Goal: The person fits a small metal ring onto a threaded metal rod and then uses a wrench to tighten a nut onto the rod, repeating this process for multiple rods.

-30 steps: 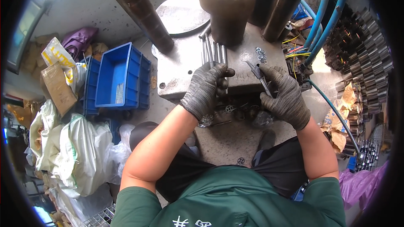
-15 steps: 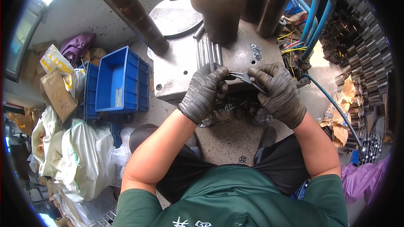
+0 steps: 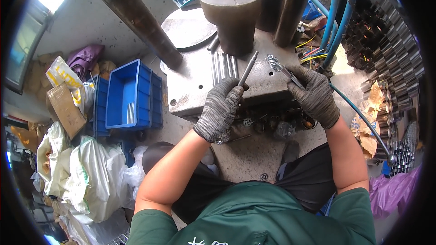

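Your left grip (image 3: 219,110) clasps 1 shaft (image 3: 248,69) jutting ahead of it; expect stiff, weighty, slick metal, best held around its thicker part. Your right grip (image 3: 315,94) holds pliers (image 3: 289,75), tips by rings (image 3: 271,59) ahead.

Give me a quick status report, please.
Left hand gripping stepped metal shaft. Right hand holding pliers, tips by small metal rings. Metal rods lying just beyond.

A stepped metal shaft (image 3: 249,68) tilts in the left grip (image 3: 220,108); pliers (image 3: 294,78) point toward small clustered rings (image 3: 271,59).
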`<state>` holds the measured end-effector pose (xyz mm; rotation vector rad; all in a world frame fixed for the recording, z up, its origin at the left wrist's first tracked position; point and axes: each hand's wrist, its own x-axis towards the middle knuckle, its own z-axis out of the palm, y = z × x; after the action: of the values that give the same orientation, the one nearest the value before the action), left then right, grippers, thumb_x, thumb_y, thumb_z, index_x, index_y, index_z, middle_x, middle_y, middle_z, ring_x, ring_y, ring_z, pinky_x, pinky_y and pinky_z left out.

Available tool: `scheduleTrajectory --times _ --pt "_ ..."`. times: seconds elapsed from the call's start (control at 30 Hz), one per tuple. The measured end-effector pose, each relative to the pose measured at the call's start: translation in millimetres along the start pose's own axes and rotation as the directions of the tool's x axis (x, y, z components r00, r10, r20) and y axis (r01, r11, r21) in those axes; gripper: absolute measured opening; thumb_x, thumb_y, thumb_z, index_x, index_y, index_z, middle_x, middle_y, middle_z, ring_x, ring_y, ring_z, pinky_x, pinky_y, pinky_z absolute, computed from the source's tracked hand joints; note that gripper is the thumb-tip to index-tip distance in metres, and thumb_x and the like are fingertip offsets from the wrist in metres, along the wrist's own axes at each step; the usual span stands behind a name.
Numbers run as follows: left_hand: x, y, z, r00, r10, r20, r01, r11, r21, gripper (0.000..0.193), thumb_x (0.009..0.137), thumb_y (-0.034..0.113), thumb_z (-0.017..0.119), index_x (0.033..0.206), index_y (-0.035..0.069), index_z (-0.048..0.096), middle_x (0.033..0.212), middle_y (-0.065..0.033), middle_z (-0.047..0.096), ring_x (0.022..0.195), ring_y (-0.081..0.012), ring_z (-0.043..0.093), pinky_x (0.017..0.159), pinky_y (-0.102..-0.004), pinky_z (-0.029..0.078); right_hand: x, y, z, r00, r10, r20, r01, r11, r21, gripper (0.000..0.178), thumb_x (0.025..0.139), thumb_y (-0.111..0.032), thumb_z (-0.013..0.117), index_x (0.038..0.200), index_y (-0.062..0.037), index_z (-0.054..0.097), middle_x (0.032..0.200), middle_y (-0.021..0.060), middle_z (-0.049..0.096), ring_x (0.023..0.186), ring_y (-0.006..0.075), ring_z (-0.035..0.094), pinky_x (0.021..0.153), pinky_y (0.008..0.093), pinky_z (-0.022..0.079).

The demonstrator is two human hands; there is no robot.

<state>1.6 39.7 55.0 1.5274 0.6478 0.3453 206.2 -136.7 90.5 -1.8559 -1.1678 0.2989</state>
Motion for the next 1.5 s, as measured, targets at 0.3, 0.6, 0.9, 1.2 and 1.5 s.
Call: scheduleTrajectory --times 0.3,0.6,0.9,1.2,1.5 --pt "-3 -4 -2 0.991 0.126 0.034 -0.130 0.977 0.167 0.025 0.103 0.018 0.067 0.123 0.004 0.070 0.091 -0.0006 0.065 0.084 -0.0074 0.058 0.076 -0.0243 0.053 3 -5 -29 0.971 -0.007 0.241 0.037 0.992 -0.119 0.041 0.087 -0.011 0.072 0.126 -0.0008 0.071 0.101 0.0192 0.076 0.091 0.0260 0.075 0.085 0.0372 0.058" --pt "-10 9 -2 0.972 0.216 0.091 -0.214 0.976 -0.032 0.031 0.102 0.016 0.063 0.129 0.002 0.070 0.086 0.0008 0.065 0.071 -0.0046 0.055 0.066 -0.0214 0.048 -2 -7 -30 0.899 0.005 0.438 0.012 0.999 -0.038 0.044 0.085 -0.012 0.074 0.128 -0.0016 0.071 0.107 0.0180 0.077 0.099 0.0263 0.075 0.091 0.0377 0.058" --pt "-10 7 8 0.970 0.127 0.208 -0.072 0.965 -0.253 0.041 0.095 0.018 0.057 0.129 -0.002 0.068 0.091 -0.0039 0.071 0.066 -0.0055 0.057 0.062 -0.0207 0.049 -9 -11 -3 0.860 -0.132 0.494 0.152 0.988 0.000 0.046 0.084 -0.011 0.074 0.129 -0.0039 0.071 0.110 0.0181 0.076 0.102 0.0268 0.075 0.092 0.0374 0.058" --pt "-10 8 9 0.976 0.098 0.195 -0.039 0.958 -0.286 0.044 0.091 0.013 0.054 0.130 -0.004 0.066 0.095 -0.0077 0.073 0.064 -0.0075 0.059 0.062 -0.0219 0.051 -9 -15 0 0.856 -0.061 0.514 0.058 0.998 0.023 0.045 0.084 -0.006 0.071 0.129 -0.0035 0.070 0.104 0.0172 0.076 0.092 0.0242 0.074 0.086 0.0360 0.058" --pt "-7 4 9 0.978 0.051 0.200 0.017 0.945 -0.325 0.042 0.091 0.008 0.052 0.128 -0.005 0.066 0.097 -0.0114 0.074 0.062 -0.0080 0.059 0.056 -0.0202 0.050 -8 -17 0 0.841 -0.077 0.536 0.074 0.997 0.027 0.046 0.083 -0.005 0.071 0.129 -0.0026 0.070 0.106 0.0175 0.076 0.095 0.0241 0.074 0.088 0.0357 0.058"
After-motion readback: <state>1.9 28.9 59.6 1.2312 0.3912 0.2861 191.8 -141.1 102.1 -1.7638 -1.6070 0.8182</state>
